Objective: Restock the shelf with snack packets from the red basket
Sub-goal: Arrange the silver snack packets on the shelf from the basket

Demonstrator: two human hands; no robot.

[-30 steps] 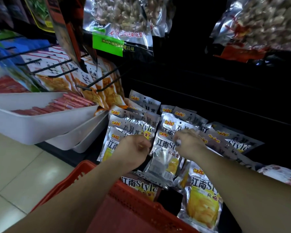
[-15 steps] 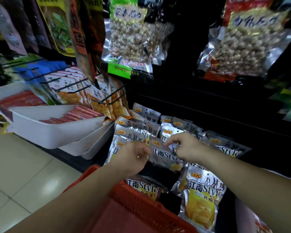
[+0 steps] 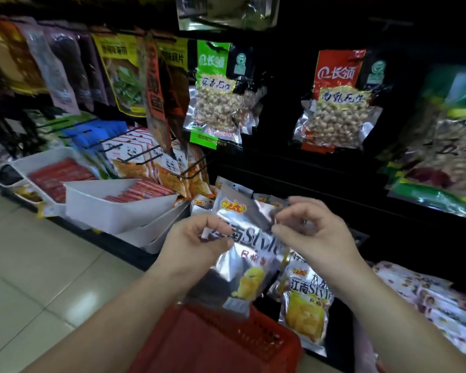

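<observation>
Hidden/unclear first:
- The red plastic mesh basket (image 3: 226, 343) is cut off by the bottom edge and partly covered by both forearms. Can't tell what it holds.
- The row of matching silver packets (image 3: 265, 197) on the black lower shelf (image 3: 347, 203) sits mostly behind the held packet and the hands. Only top edges with orange logos show.
- The right side of the scene is blurred, and the pale printed packets (image 3: 428, 297) near right can't be read.
- The silver foil bag (image 3: 226, 12) at top is cut off by the frame.

Task item:
- The silver foil snack packet with orange logo and yellow food picture (image 3: 242, 246) is roughly upright, slightly tilted. It's held in the air between the two hands, in front of the shelf.
- Its bottom end overlaps the basket's far rim in view; can't tell if they touch.
- The left hand (image 3: 194, 238) grips its left edge, fingers curled round it.
- The right hand (image 3: 318, 232) pinches its upper right edge between thumb and forefinger, other fingers loosely bent.
- Another packet of the same type (image 3: 306, 305) lies on the shelf, just right of and below the held one, under the right wrist.

Rest:
- White plastic trays (image 3: 111, 211) with red sausage sticks, left.
- A green-label peanut bag (image 3: 215, 103) and a red-label peanut bag (image 3: 336, 103) hang above.
- Beige tiled floor (image 3: 38, 265), near left.
</observation>
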